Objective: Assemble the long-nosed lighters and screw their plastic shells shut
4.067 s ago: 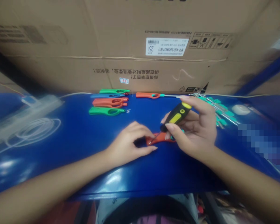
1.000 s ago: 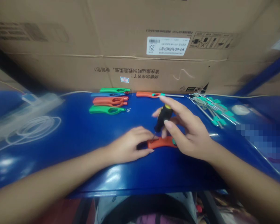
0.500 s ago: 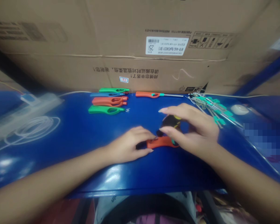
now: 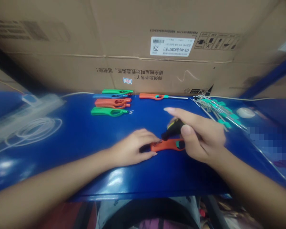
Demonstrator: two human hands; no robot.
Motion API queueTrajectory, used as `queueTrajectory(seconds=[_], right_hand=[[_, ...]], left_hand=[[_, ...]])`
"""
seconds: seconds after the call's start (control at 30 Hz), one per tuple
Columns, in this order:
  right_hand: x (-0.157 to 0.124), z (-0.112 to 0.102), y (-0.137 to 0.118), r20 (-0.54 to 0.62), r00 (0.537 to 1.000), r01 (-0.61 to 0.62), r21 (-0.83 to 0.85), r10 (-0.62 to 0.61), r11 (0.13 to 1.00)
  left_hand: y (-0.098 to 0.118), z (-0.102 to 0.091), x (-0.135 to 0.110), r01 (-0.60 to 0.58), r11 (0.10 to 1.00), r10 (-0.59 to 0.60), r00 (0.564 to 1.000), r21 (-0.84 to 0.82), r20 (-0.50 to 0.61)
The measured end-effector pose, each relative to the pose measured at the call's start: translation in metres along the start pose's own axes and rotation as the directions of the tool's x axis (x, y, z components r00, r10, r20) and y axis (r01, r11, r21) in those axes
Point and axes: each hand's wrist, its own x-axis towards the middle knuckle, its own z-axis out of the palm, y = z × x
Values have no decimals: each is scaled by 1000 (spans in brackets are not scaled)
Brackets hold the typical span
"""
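Observation:
An orange lighter body (image 4: 165, 145) lies flat on the blue table (image 4: 85, 143) in front of me. My left hand (image 4: 131, 148) pinches its left end, fingers curled over it. My right hand (image 4: 200, 133) is wrapped round a black and yellow screwdriver (image 4: 173, 128), index finger stretched out, with the tip resting near the lighter's left end. A teal part shows at the lighter's right end under my right thumb.
Several green, orange and blue lighter bodies (image 4: 112, 102) lie in a row at the back, and one long orange lighter (image 4: 157, 96). A pile of teal-tipped metal rods (image 4: 216, 109) is at the right. A coiled white cable (image 4: 33, 130) is at the left. A large cardboard box (image 4: 143, 47) stands behind.
My right hand lowered the screwdriver from a steep angle to a flatter one, shifting its grip round the handle. My left hand and the orange lighter stayed put.

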Motion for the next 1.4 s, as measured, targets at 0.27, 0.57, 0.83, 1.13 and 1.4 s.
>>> queueTrajectory(seconds=[0.27, 0.57, 0.83, 1.13, 1.4], right_hand=[[1, 0, -1, 0, 998, 70, 1, -70, 998], [1, 4, -2, -29, 998, -50, 100, 53, 994], [1, 8, -3, 122, 985, -153, 318, 120, 936], [1, 7, -12, 37, 999, -34, 164, 28, 986], [0, 7, -7, -51, 996, -64, 68, 68, 996]], left_hand=[[1, 1, 1, -8, 1000, 8, 1000, 4, -6], [-1, 1, -1, -4, 1000, 3, 1000, 9, 17], [1, 0, 1, 15, 1000, -15, 1000, 18, 17], [0, 0, 1, 6, 1000, -6, 1000, 1, 19], [0, 1, 1, -14, 1000, 15, 1000, 7, -10]])
